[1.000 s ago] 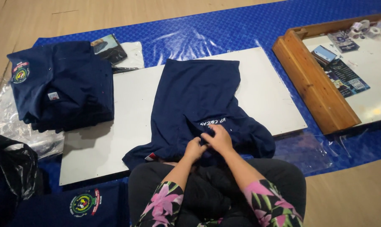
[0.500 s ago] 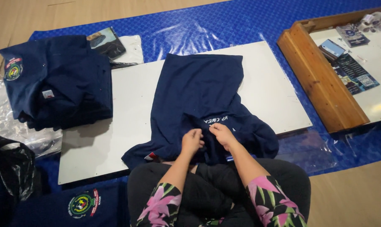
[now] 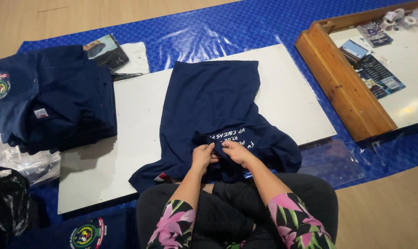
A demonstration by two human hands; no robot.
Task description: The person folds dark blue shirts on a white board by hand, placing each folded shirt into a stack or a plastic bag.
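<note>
Left hand [image 3: 202, 156]: fingers pinched together on the near fold of the navy T-shirt [image 3: 218, 110].
Right hand [image 3: 235, 151]: clamped on the same fold, touching the left hand.
Handling advice: grips look best kept level and close, so the fold edge comes out straight and the cloth flat.
T-shirt position: spread on the white board [image 3: 140, 115], near end draped over the lap.
T-shirt appearance: dark navy, white lettering at the fold, sleeve bunched on the right.
Left of board: stack of folded navy shirts [image 3: 52, 106] with crests.
</note>
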